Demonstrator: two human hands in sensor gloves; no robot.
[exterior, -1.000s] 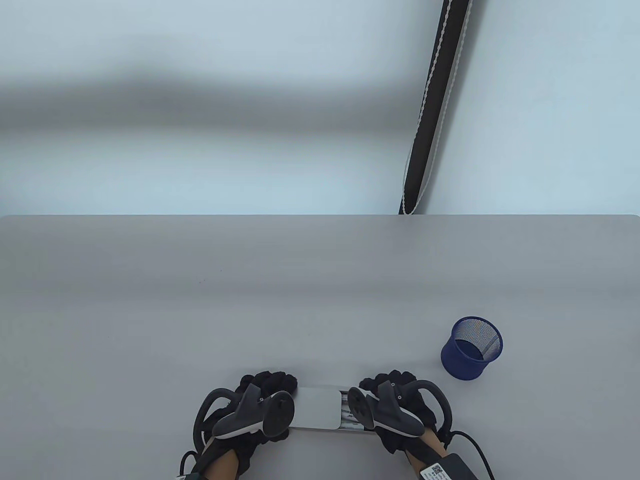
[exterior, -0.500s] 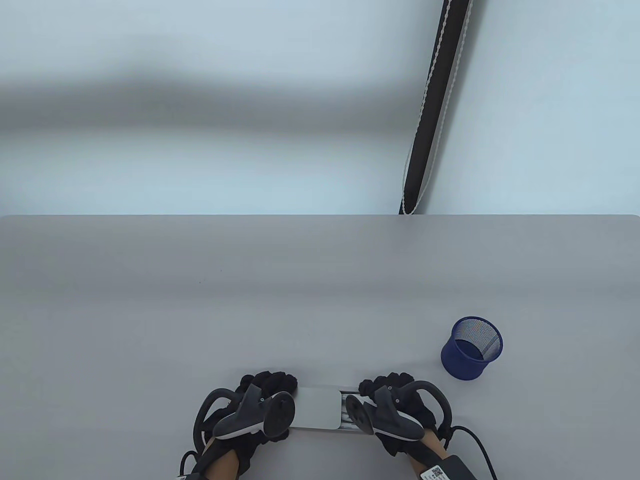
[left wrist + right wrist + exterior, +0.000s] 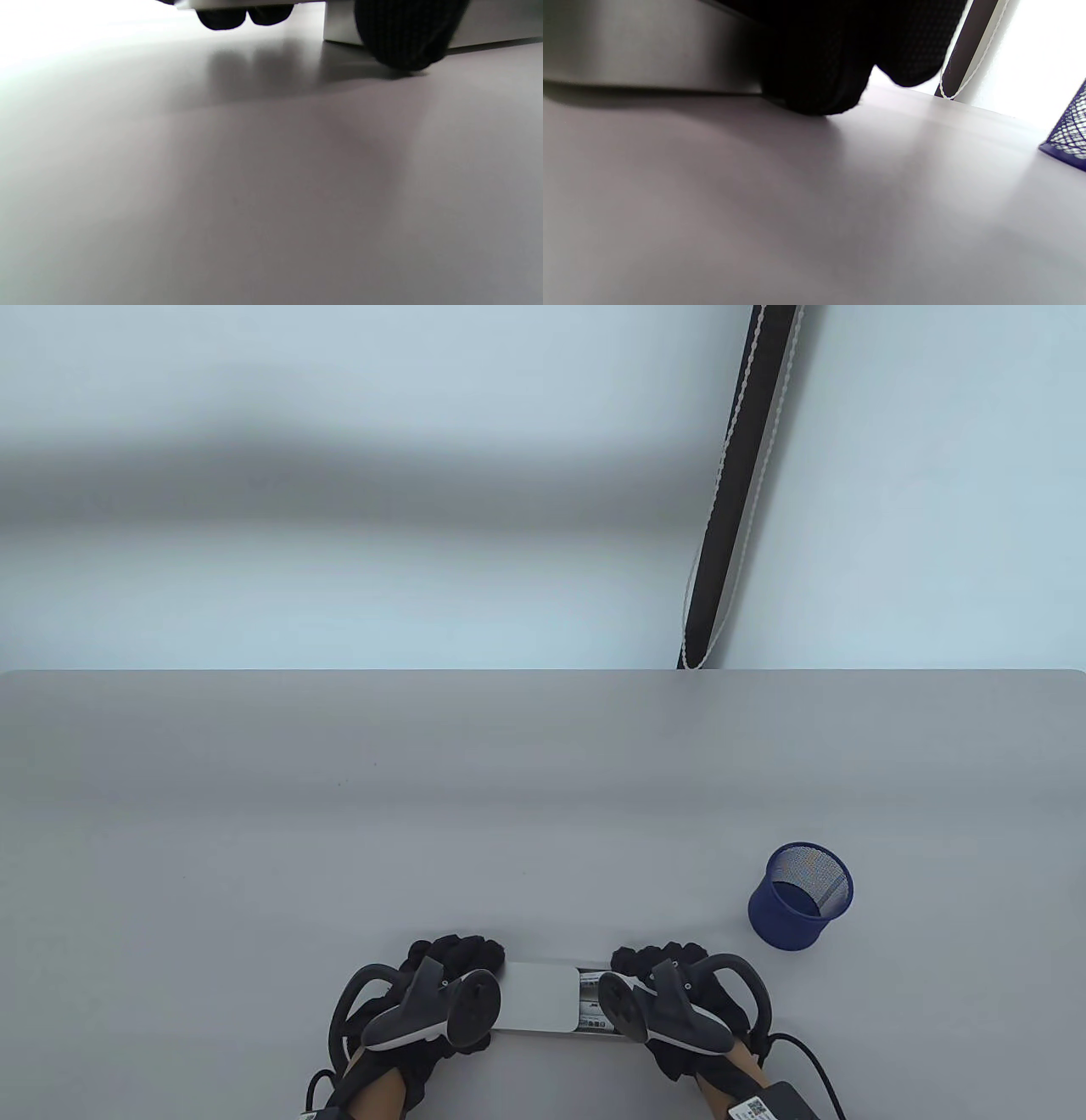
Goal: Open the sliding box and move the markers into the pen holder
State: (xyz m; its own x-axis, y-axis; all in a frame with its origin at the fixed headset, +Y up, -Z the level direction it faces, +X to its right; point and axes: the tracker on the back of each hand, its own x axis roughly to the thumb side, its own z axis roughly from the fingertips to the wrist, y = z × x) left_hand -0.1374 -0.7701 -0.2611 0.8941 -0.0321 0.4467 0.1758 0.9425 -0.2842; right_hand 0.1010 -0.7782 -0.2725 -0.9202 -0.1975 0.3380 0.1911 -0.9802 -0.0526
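Note:
A flat grey sliding box (image 3: 536,994) lies near the table's front edge between both hands. My left hand (image 3: 456,957) grips the sleeve's left end. In the left wrist view a thumb (image 3: 407,38) presses the box's side (image 3: 492,29). My right hand (image 3: 655,960) grips the right end, where the inner tray sticks out a little. The markers (image 3: 591,1004) show in that gap. The right wrist view has dark gloved fingers (image 3: 814,72) against the box wall (image 3: 649,46). The blue mesh pen holder (image 3: 800,897) stands upright to the right, with nothing visible inside.
The grey table (image 3: 339,831) spreads wide behind and to the left of the box. A dark pole with a white cord (image 3: 730,500) rises beyond the far edge. The pen holder's base (image 3: 1067,135) sits at the right wrist view's right edge.
My right hand has shifted slightly right and the tray has slid a bit further out of the sleeve. The left hand has stayed in place on the sleeve.

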